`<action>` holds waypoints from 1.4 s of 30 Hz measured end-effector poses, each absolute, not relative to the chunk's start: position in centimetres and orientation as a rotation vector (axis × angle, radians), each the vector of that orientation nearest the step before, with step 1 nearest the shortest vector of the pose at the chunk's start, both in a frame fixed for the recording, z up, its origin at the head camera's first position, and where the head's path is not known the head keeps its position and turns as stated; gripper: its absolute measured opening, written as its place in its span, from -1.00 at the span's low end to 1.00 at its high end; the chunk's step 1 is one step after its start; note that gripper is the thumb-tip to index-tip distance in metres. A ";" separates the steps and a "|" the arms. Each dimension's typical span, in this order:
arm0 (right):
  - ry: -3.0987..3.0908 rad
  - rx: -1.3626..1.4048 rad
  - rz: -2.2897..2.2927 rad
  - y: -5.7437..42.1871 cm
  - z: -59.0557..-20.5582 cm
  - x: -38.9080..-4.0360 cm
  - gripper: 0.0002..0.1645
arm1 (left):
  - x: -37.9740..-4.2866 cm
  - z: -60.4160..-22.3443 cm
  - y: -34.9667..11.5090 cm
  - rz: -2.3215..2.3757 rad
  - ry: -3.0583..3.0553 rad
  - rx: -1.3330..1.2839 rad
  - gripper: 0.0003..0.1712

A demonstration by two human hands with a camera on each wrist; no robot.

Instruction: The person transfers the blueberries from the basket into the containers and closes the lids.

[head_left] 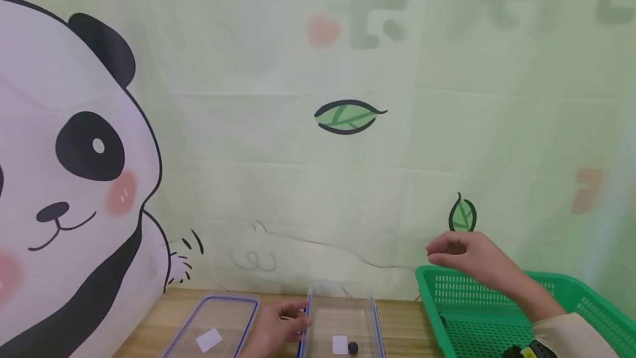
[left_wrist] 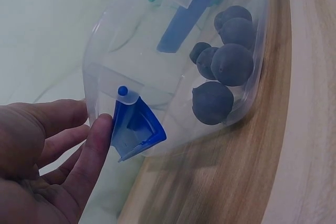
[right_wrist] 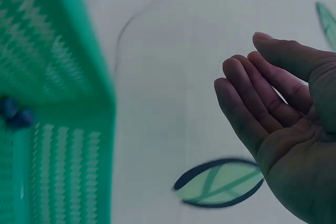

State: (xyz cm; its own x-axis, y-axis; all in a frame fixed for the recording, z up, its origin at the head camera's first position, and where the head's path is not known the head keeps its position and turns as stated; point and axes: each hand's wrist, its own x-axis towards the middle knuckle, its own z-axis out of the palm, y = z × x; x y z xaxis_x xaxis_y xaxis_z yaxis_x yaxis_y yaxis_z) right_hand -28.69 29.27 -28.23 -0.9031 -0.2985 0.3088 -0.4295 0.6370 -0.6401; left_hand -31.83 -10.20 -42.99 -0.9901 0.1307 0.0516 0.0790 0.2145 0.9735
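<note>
My left hand pinches the left rim of a clear plastic box with blue edging. In the left wrist view its fingertips lie on either side of the box wall, beside a blue clip. Several dark blue-grey round balls lie grouped at the bottom of the box. In the head view one ball shows next to a white label. My right hand is raised over the back of a green basket, fingers loosely bent and apart from the thumb, holding nothing.
Left of the box lies another clear plastic piece with a blue rim and a white label. A few dark round things sit in the basket. A printed cloth with a panda and leaves hangs behind the wooden table.
</note>
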 end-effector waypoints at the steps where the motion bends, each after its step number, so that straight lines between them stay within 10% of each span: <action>1: -2.690 0.592 1.111 29.7 -28.4 -29.0 -0.71 | -31.8 -43.0 -10.2 1.933 2.415 0.205 -0.58; 29: -2.929 0.503 1.241 34.8 -38.3 -34.3 -0.84 | -31.8 -43.1 -10.1 1.970 2.399 0.243 -0.57; 42: -3.043 0.609 1.292 39.9 -47.3 -42.6 -0.77 | -31.7 -43.0 -10.2 1.955 2.397 0.211 -0.57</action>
